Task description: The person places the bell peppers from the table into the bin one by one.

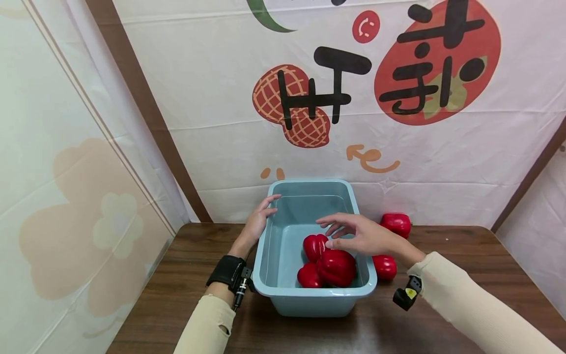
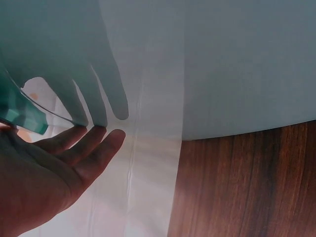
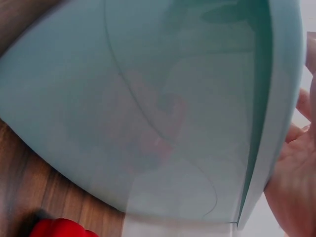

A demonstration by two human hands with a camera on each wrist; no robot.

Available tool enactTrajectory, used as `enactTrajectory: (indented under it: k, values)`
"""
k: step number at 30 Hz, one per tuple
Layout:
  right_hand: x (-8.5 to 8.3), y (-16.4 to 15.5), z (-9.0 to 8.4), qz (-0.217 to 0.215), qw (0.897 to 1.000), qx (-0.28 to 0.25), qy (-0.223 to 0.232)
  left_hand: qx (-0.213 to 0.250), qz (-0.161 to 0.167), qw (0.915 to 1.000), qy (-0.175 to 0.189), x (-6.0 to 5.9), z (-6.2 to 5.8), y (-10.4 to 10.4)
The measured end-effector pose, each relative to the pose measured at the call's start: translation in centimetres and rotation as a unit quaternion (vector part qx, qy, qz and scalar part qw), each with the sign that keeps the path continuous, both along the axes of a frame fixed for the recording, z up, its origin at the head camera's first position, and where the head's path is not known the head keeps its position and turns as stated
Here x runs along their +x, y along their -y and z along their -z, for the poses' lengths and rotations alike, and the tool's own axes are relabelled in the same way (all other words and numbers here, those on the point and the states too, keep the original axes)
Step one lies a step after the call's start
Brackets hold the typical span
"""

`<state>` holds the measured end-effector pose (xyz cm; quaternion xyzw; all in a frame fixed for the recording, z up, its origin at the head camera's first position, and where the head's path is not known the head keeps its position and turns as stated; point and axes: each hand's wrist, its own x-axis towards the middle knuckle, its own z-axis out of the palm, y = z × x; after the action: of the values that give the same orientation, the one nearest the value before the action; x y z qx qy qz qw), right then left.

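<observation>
Inside a light blue plastic bin (image 1: pixel 305 292) lie three red bell peppers (image 1: pixel 338 268), grouped at its near right end. My left hand (image 1: pixel 258 221) is at the bin's left rim, fingers extended. In the left wrist view, those fingertips (image 2: pixel 116 138) lie right at the glossy outer wall, which mirrors them. My right hand (image 1: pixel 360 237) reaches over the right rim, above the peppers, its fingers loosely spread and holding nothing. The right wrist view has part of that hand (image 3: pixel 291 182) beyond the bin's rim (image 3: pixel 281 98).
Two more red bell peppers stand right of the bin on the brown wooden table (image 1: pixel 460 275): one farther back (image 1: pixel 396 224), one nearer (image 1: pixel 385 268), partly hidden by the bin. A printed white cloth (image 1: pixel 221 123) hangs behind the table.
</observation>
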<state>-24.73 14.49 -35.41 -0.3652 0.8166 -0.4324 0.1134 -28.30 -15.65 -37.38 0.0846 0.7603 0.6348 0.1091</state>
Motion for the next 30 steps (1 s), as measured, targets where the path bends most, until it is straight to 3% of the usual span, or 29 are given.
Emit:
enactTrajectory:
  k: [5, 15, 23, 30]
  values:
    - [0.0, -0.4, 0.3, -0.002, 0.999, -0.021, -0.027, 0.001, -0.001, 1.0000, 0.001, 0.1, 0.0, 0.0]
    - [0.3, -2.3, 0.2, 0.002, 0.997, -0.070, -0.035, -0.004, 0.001, 1.0000, 0.006, 0.0, 0.1, -0.1]
    - [0.3, -5.6, -0.5, 0.036, 0.990, -0.128, -0.041, -0.005, 0.002, 1.0000, 0.003, -0.2, 0.1, -0.2]
    - [0.3, -7.7, -0.3, 0.072, 0.987, -0.136, -0.053, -0.010, 0.001, 1.0000, 0.000, 0.0, -0.2, -0.1]
